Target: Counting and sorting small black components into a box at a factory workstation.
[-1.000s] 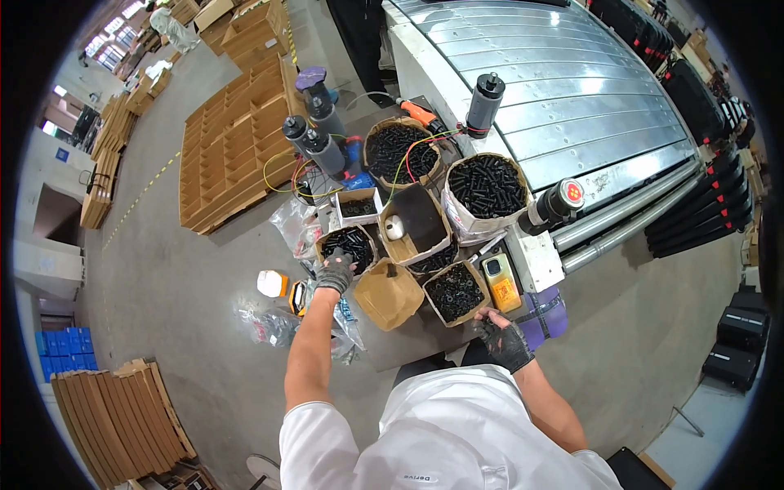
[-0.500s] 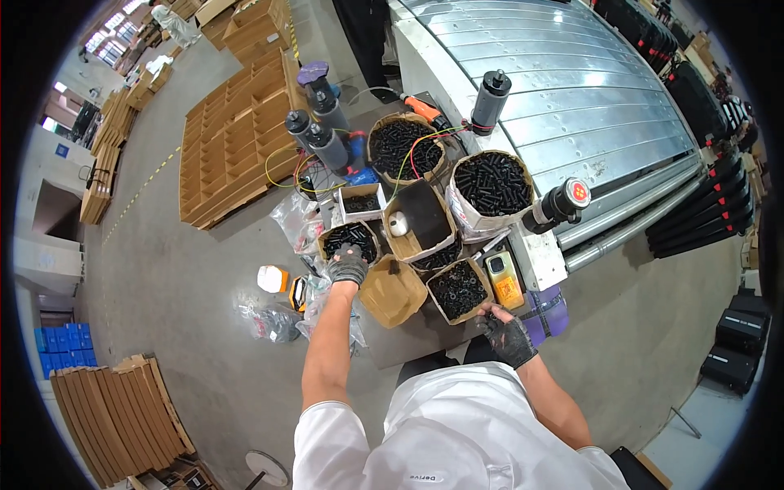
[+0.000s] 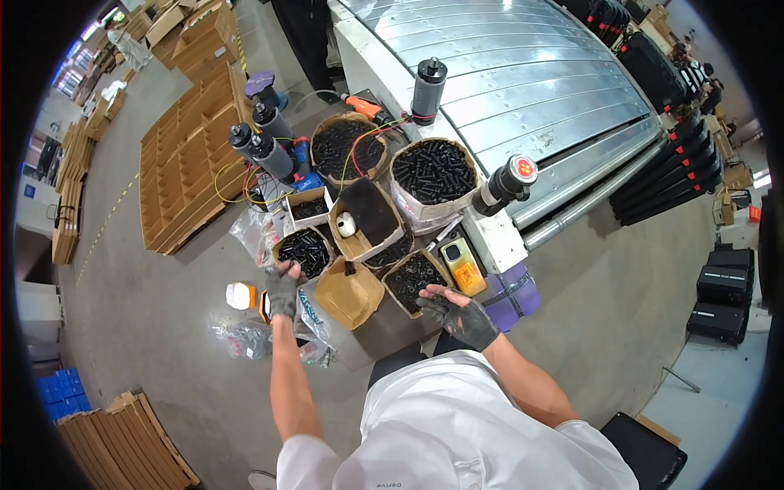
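Note:
My left hand (image 3: 283, 292), in a dark fingerless glove, is at the near left rim of a box of black screws (image 3: 304, 251). Its fingers are curled together, and whatever they hold is hidden. My right hand (image 3: 462, 318), gloved the same way, reaches over the near right corner of a box of small black ring-like parts (image 3: 418, 279). Its fingers are stretched out and apart, with the tips over the parts. Between the two boxes lies an open brown paper-lined box (image 3: 349, 296) with a small dark piece at its far edge.
Behind stand a box with a white roll (image 3: 346, 224), a bucket of black bolts (image 3: 433, 173) and another full box (image 3: 347, 149). Grey cylindrical motors (image 3: 271, 155) with wires stand left. A phone (image 3: 464, 269) lies right, beside a metal roller conveyor (image 3: 523, 90).
My left hand has drawn back out of the screw box to its near rim. My right hand has moved from the box's corner to above the ring-like parts. The whole view has shifted.

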The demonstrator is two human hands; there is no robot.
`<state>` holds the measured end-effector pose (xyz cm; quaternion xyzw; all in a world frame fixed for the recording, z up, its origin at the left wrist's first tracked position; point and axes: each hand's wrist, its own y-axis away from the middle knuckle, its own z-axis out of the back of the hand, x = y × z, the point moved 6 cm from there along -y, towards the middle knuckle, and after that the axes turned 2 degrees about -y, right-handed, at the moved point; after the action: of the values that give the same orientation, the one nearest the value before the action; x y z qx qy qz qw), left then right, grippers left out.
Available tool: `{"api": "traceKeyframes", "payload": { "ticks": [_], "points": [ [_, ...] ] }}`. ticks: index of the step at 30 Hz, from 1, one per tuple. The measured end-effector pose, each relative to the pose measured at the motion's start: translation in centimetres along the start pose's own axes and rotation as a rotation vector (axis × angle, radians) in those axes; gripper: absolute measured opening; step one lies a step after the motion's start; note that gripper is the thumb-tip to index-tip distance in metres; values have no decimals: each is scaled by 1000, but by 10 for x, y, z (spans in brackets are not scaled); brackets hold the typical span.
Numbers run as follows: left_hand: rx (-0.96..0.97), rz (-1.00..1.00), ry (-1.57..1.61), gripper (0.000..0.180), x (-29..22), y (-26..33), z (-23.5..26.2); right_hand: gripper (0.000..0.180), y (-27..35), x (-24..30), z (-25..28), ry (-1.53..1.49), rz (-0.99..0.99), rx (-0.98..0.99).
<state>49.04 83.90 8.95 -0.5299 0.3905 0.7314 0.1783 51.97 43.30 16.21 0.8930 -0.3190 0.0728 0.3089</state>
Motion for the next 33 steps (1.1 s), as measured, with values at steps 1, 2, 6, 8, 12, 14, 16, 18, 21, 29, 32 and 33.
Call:
{"api": "traceKeyframes", "payload": {
  "ticks": [1, 2, 6, 8, 12, 14, 16, 18, 21, 29, 32, 33],
  "points": [
    [71, -22, -44, 22, -10, 21, -4, 37, -4, -3, 3, 20, -12, 2],
    [133, -42, -87, 23, -18, 46, -10, 38, -7, -7, 3, 41, -33, 7],
    [372, 93, 68, 23, -42, 145, -66, 40, -10, -5, -17, 63, -91, 50],
    [381, 79, 114, 24, -28, 167, -85, 39, -14, -8, -20, 50, -117, 75],
    [358, 131, 228, 25, -24, 190, -118, 36, -14, -3, -18, 201, -104, 62],
    [364, 86, 136, 25, -29, 196, -129, 36, -9, 0, -21, 228, -104, 61],
    [398, 167, 210, 26, -30, 203, -140, 35, -6, 3, -23, 310, -74, 27],
    [399, 204, 218, 26, -26, 206, -147, 34, -3, 2, -23, 289, -73, 37],
    [414, 186, 214, 23, -11, 208, -155, 33, -4, 3, -20, 190, -67, 64],
    [444, 123, 270, 22, -17, 216, -164, 40, -4, 9, -7, 328, 13, -34],
    [439, 89, 242, 21, -15, 212, -162, 44, -3, 8, -17, 200, -29, 92],
    [440, 86, 241, 21, -16, 212, -162, 44, -4, 8, -15, 156, -38, 93]
  ]
}}
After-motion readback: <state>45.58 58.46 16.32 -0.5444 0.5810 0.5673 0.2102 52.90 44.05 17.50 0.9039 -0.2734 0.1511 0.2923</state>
